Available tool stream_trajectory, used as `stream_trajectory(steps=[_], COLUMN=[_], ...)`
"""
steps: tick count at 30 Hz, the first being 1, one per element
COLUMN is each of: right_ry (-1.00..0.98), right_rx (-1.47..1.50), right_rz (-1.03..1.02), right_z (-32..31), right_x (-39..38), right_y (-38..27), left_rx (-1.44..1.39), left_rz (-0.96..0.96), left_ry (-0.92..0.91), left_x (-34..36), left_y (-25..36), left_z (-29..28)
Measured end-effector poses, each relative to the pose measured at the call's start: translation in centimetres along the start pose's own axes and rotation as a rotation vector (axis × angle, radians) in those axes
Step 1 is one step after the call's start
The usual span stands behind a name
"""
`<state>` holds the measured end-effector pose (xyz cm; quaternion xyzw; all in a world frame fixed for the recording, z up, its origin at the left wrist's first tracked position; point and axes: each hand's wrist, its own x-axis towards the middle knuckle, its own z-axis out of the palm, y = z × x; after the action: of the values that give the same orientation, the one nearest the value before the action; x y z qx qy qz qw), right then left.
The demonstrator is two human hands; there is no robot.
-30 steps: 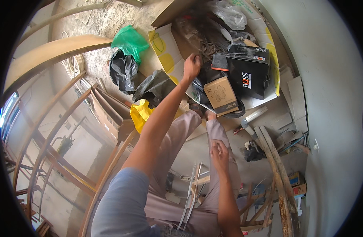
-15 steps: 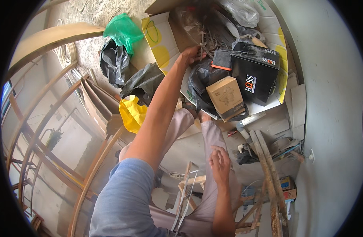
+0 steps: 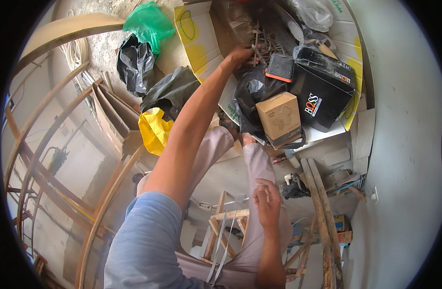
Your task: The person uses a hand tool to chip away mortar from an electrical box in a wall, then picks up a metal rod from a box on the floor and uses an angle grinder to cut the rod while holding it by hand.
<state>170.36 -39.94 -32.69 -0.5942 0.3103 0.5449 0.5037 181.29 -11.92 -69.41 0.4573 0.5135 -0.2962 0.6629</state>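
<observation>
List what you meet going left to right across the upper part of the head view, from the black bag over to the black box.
Black plastic bag → green plastic bag → left hand reaching into the clutter → small black case with an orange edge → large black box.

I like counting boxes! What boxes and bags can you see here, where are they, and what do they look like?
Small brown cardboard box: centre right, cube-shaped, plain tan.
Big black box: right of it, white and red label.
Large open cardboard carton: top, white with yellow patches, left hand reaching in.
Green plastic bag: top left, crumpled.
Yellow plastic bag: left of the knee.
</observation>
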Motion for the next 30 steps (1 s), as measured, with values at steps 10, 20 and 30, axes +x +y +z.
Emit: stream_trajectory(steps=[10,20,30], right_ry=[-0.011,0.033,0.024], right_rx=[-0.016,0.074,0.088], right_rz=[-0.002,0.046,0.027], right_z=[-0.7,-0.7,-0.7], right_x=[0.3,0.2,-0.2], right_y=[-0.3,1.5,2.0], left_rx=[0.208,0.691,0.776], left_rz=[0.232,0.489,0.422], left_ry=[0.132,0.269,0.14], left_x=[2.5,1.3,2.7], left_y=[-2.3,-2.1,-0.8], left_z=[-0.2,-1.1,-2.4])
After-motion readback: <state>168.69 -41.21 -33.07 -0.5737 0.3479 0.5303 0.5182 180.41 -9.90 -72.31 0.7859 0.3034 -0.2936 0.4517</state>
